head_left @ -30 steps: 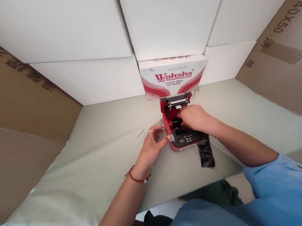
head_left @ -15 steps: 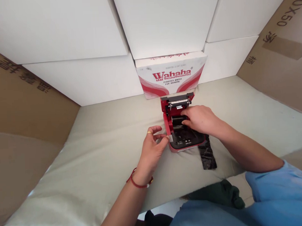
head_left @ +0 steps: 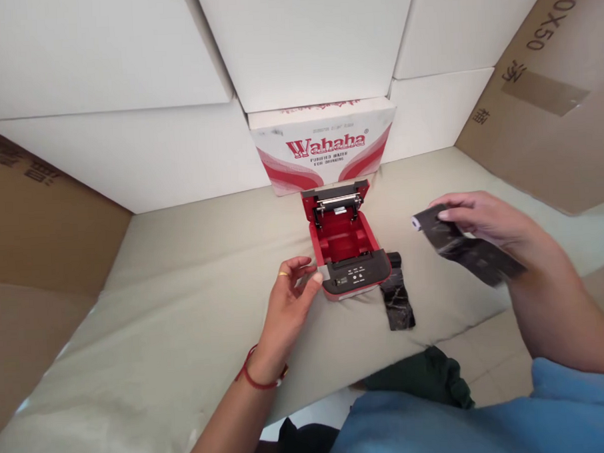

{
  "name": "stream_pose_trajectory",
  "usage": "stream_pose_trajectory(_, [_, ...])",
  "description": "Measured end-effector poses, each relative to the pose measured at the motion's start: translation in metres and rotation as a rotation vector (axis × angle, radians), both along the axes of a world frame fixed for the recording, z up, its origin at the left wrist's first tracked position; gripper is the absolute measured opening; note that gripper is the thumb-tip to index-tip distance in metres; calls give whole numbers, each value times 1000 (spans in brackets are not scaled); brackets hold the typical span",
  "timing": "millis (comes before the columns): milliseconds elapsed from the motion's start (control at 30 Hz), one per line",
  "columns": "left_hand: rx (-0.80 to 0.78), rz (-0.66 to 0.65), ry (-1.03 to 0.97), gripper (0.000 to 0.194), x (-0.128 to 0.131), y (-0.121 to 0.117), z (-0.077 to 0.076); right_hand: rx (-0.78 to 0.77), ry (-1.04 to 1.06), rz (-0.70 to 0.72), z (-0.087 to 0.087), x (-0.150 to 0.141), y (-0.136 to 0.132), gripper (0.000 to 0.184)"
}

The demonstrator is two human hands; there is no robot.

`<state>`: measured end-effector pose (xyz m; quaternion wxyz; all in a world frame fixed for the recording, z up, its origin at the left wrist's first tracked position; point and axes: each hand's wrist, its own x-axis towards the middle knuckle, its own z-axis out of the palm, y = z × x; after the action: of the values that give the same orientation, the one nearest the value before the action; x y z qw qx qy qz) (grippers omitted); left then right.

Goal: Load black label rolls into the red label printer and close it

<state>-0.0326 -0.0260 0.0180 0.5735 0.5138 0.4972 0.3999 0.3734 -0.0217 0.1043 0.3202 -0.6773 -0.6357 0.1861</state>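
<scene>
A: Right hand (head_left: 484,220) first. State of grip?

B: Closed on a black roll (head_left: 428,217), thumb laid over its near face. Fingers behind mostly hidden.

A: Position of roll in that grip?

B: At the fingertips. Pale-cored end pokes out past them on the left, facing the red-and-black device (head_left: 359,275). Loose black length (head_left: 478,257) trails down and right, under the palm, to near the wrist; its far end blurred. Roll held above the cloth (head_left: 223,256), well apart from the device.

A: Left hand (head_left: 291,297)?

B: Loosely open, fingers curved, beside the device. Thumb tip at the grey corner patch (head_left: 325,272), seemingly touching; pressure, cannot tell.

A: Device itself?

B: On the cloth, lid (head_left: 337,195) raised, red bay exposed. Just right of it, a creased black strip (head_left: 398,300) lies flat. Behind, a Wahaha box (head_left: 328,144) before white boxes (head_left: 129,157).
</scene>
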Motion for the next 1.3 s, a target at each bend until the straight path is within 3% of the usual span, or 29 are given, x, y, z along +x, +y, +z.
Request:
stream_pose_trajectory(100, [96, -117, 45, 102, -7, -7, -10, -411, 297, 11, -35, 8, 12, 56])
stream_pose_trajectory(200, [151, -172, 158, 123, -12, -11, -20, -337, 192, -95, -54, -5, 13, 55])
stream_pose_trajectory(267, [149, -187, 189, 115, -13, -10, -25, -134, 54, -169, -54, -24, 7, 55])
stream_pose_trajectory(333, [141, -214, 186, 101, -12, -9, -27, -51, 53, -98, -48, -50, -2, 56])
stream_pose_trajectory(433, [136, -244, 187, 85, -9, -6, -26, -307, 279, 255, -41, -93, -11, 66])
stream_pose_trajectory(500, [132, -239, 178, 79, -6, -3, -23, -403, 357, 350, -40, -117, -11, 66])
stream_pose_trajectory(767, [219, -106, 27, 70, -1, 27, 6, -218, 373, 276, -24, -149, 34, 37])
stream_pose_trajectory(900, [167, -90, 26, 69, 1, 41, 5, -244, 383, 261, -31, -158, 58, 30])
stream_pose_trajectory(1033, [119, -97, 110, 77, -1, 44, -9, -258, 353, 275, -44, -148, 61, 36])
stream_pose_trajectory(1200, [136, -46, 167, 78, -8, 40, -13, 83, 253, 12, -48, -92, 43, 52])
stream_pose_trajectory(1300, [172, 39, 92, 74, -8, 37, -11, 153, 229, 75, -61, -59, 24, 54])
